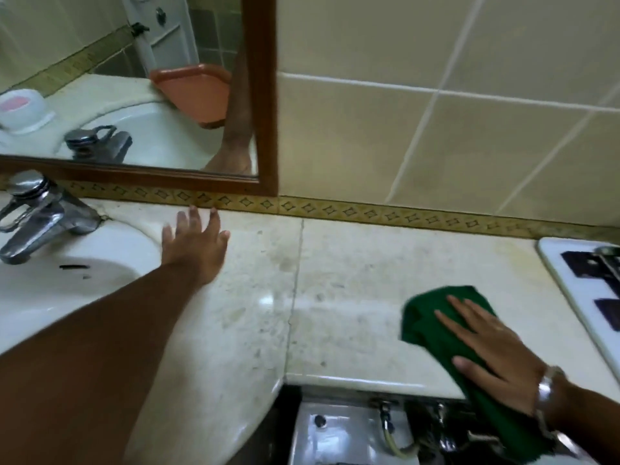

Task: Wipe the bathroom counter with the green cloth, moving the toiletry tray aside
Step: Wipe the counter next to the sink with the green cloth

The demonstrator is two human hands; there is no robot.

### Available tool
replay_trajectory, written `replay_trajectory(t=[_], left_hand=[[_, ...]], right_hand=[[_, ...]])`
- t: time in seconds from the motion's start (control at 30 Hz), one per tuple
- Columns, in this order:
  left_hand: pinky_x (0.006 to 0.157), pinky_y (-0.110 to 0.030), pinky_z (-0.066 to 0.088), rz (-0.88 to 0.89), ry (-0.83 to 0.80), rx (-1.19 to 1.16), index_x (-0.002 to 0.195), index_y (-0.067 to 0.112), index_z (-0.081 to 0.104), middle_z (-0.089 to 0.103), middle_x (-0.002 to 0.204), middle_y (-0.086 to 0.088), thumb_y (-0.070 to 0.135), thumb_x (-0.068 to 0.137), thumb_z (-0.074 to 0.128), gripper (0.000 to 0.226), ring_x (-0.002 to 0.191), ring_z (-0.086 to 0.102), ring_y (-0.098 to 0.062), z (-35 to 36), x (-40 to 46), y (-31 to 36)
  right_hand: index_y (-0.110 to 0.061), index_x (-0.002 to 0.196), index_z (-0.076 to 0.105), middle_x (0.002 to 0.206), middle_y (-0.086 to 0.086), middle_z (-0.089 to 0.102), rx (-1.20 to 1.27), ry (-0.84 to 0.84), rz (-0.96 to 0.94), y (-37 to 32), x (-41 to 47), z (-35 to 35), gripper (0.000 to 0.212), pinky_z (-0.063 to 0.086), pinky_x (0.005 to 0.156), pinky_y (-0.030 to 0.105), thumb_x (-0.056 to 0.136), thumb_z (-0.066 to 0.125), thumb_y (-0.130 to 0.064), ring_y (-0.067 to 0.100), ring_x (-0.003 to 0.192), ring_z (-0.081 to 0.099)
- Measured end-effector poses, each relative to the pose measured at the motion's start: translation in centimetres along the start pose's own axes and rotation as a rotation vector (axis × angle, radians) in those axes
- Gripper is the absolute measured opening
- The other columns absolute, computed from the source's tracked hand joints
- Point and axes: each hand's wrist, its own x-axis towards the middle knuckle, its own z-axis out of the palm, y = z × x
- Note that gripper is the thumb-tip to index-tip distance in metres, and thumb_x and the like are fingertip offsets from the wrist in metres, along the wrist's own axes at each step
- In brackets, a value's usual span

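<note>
Here the right hand (496,344) presses flat, fingers (451,322) spread, on the green cloth (432,323) on the bench (335,297), while the left hand (194,243) lies open and empty near the sink (50,297).

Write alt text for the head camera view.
A right hand presses a green cloth flat on a beige bathroom counter while the left hand reaches open toward the wall beside the sink. A white tray sits at far right.
</note>
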Motion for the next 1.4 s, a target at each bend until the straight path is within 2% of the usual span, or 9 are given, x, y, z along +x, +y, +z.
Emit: replay_trajectory(t=[0.17, 0.27, 0.37, 0.6, 0.8, 1.03, 1.23, 1.3, 1.4], left_hand=[[0.120, -0.046, 0.006, 0.455, 0.010, -0.148, 0.156, 0.025, 0.011, 0.011, 0.164, -0.012, 0.066, 0.088, 0.006, 0.080, 0.151, 0.008, -0.031, -0.3, -4.7, 13.8], [0.120, -0.042, 0.000, 0.608, -0.022, -0.182, 0.155, 0.033, 0.007, 0.005, 0.165, -0.008, 0.069, 0.090, 0.012, 0.075, 0.152, 0.002, -0.027, 0.4, -5.8, 22.2], [0.120, -0.047, 0.001, 0.570, 0.003, -0.046, 0.155, 0.035, 0.006, 0.001, 0.165, -0.010, 0.071, 0.089, 0.008, 0.075, 0.152, -0.001, -0.029, 1.7, -4.5, 25.3], [0.120, -0.046, 0.004, 0.554, 0.021, -0.024, 0.155, 0.039, 0.005, 0.001, 0.166, -0.005, 0.074, 0.086, -0.002, 0.077, 0.152, 0.003, -0.026, 2.6, -3.8, 25.5], [0.121, -0.044, 0.001, 0.547, -0.006, -0.055, 0.155, 0.040, 0.005, 0.000, 0.165, -0.002, 0.074, 0.087, 0.001, 0.076, 0.152, 0.001, -0.022, 1.9, -3.9, 25.6], [0.121, -0.045, 0.001, 0.544, -0.017, -0.065, 0.154, 0.042, 0.000, -0.005, 0.164, 0.000, 0.075, 0.085, -0.003, 0.076, 0.152, -0.002, -0.021, 2.0, -3.8, 25.6], [0.121, -0.045, 0.001, 0.553, -0.030, -0.056, 0.154, 0.041, -0.003, -0.008, 0.165, -0.001, 0.075, 0.083, -0.007, 0.078, 0.152, -0.004, -0.021, 1.6, -4.0, 25.8], [0.122, -0.045, 0.002, 0.552, -0.031, -0.070, 0.154, 0.041, 0.000, -0.004, 0.165, -0.001, 0.075, 0.084, -0.005, 0.078, 0.152, -0.002, -0.021, 1.5, -4.0, 25.8], [0.122, -0.044, 0.001, 0.552, -0.031, -0.070, 0.154, 0.042, 0.000, -0.004, 0.165, -0.001, 0.075, 0.085, -0.004, 0.077, 0.152, -0.003, -0.021, 1.6, -4.1, 25.7]], right_hand=[[-0.027, 0.147, -0.002, 0.157, -0.005, -0.011, 0.111, -0.003, 0.312, 6.5, -7.4, 1.4, 0.097, 0.004, 0.117, 0.033, 0.070, -0.001, -0.086, 0.019, 0.147, -0.004], [-0.032, 0.145, -0.007, 0.154, -0.007, -0.014, 0.105, 0.068, 0.363, 7.2, -6.4, 2.2, 0.077, 0.003, 0.117, 0.033, 0.086, 0.024, -0.071, 0.020, 0.147, -0.005], [-0.036, 0.150, 0.000, 0.160, -0.001, -0.009, 0.100, 0.117, 0.437, 9.8, -3.8, 2.3, 0.067, 0.003, 0.117, 0.036, 0.096, 0.036, -0.051, 0.025, 0.148, -0.003], [-0.026, 0.153, 0.001, 0.162, 0.010, -0.005, 0.059, 0.099, 0.615, 13.2, 8.1, 0.0, 0.072, 0.005, 0.118, 0.043, 0.093, 0.028, -0.055, 0.031, 0.147, -0.001], [-0.028, 0.151, 0.014, 0.161, 0.011, 0.014, 0.052, 0.194, 0.194, 9.2, 0.0, 2.4, 0.076, 0.015, 0.114, 0.047, 0.085, 0.035, -0.059, 0.036, 0.144, 0.018], [-0.018, 0.153, 0.001, 0.161, 0.015, -0.002, 0.187, 0.207, 0.840, 10.2, 7.3, 0.2, 0.078, 0.007, 0.117, 0.049, 0.089, 0.025, -0.055, 0.037, 0.146, 0.003], [-0.028, 0.149, 0.020, 0.158, 0.009, 0.023, 0.124, 0.259, 0.238, 2.9, 5.3, 2.1, 0.074, 0.017, 0.112, 0.051, 0.082, 0.036, -0.056, 0.037, 0.141, 0.025], [-0.028, 0.148, 0.027, 0.156, 0.008, 0.029, 0.156, 0.278, 0.316, 3.5, 2.0, 3.0, 0.074, 0.020, 0.111, 0.049, 0.080, 0.041, -0.055, 0.035, 0.138, 0.031], [-0.024, 0.152, 0.015, 0.161, 0.010, 0.011, 0.151, 0.245, 0.637, 8.0, 3.4, 1.8, 0.076, 0.013, 0.116, 0.046, 0.084, 0.032, -0.054, 0.035, 0.144, 0.015]])
